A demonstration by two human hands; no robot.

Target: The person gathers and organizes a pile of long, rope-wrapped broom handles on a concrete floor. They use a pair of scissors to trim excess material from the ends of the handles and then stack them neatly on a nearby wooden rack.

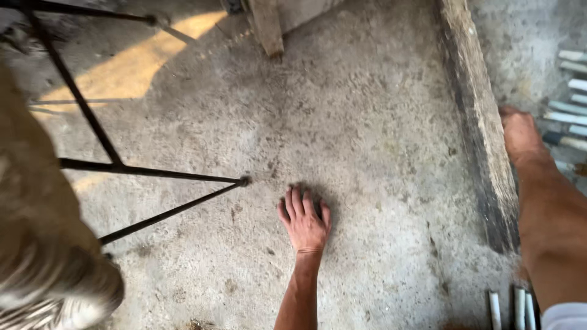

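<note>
Down on the floor point(367, 122): bare grey concrete, stained and gritty, with nothing loose on the patch under the palm. Pressed flat against it with the left hand point(304, 223), near the middle of the view, fingers a little apart and pointing up and slightly left, thumb out to the right. Closed on nothing (palm down, no grip of any kind). Reached on a nearly straight forearm from the bottom edge, wrist bent back a touch, perhaps bearing some weight, judging only by the flattened palm. No sign of the right hand anywhere in view, so no telling how it stands.

As for progress: nothing picked up and nothing shifted, as far as can be seen. Only contact with the concrete, with every loose thing nearby untouched.

Just up and left of the fingers, near but apart from them: the tip of a black rod frame point(153, 174), with two thin bars meeting there and another slanting to the top left corner. Further left, along the edge: a blurred beige mass point(43, 244) (too smeared to identify).

Off to the right, well apart from the hand: a worn plank point(483, 134) running top to bottom. Beyond it, a bare leg point(544, 201) (the person's own, by the look of it), and white pipes point(572, 91) at the right edge, with a few more ends at the bottom right. At the top, a wooden post point(267, 27) beside a patch of sunlight point(134, 67).
</note>
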